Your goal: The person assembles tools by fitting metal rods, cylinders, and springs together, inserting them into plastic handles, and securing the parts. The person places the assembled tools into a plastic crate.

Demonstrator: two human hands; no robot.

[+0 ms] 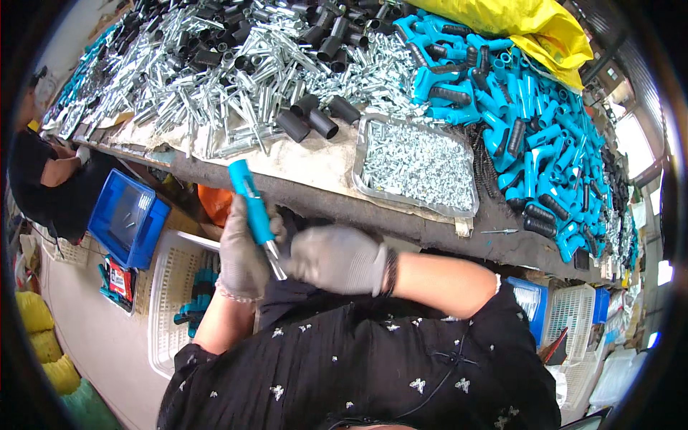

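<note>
My gloved left hand [242, 256] is wrapped round a teal plastic tool housing [251, 201], held tilted just in front of the bench edge. From the lower end of the housing a shiny metal rod [275, 261] sticks out toward my body. My right hand [337, 259], also gloved, is beside the rod with its fingers curled. Its fingertips are blurred, and whatever they may hold is hidden. Nearest on the bench are several short black tubes [322, 123] and a clear tray [358, 172] full of small metal parts.
Metal rods [215, 93] lie heaped across the bench, with teal and black housings [530, 136] piled right under a yellow sack [530, 29]. Below left are a blue bin [154, 228] and a white basket [159, 315] holding teal pieces. Another person [54, 172] works at far left.
</note>
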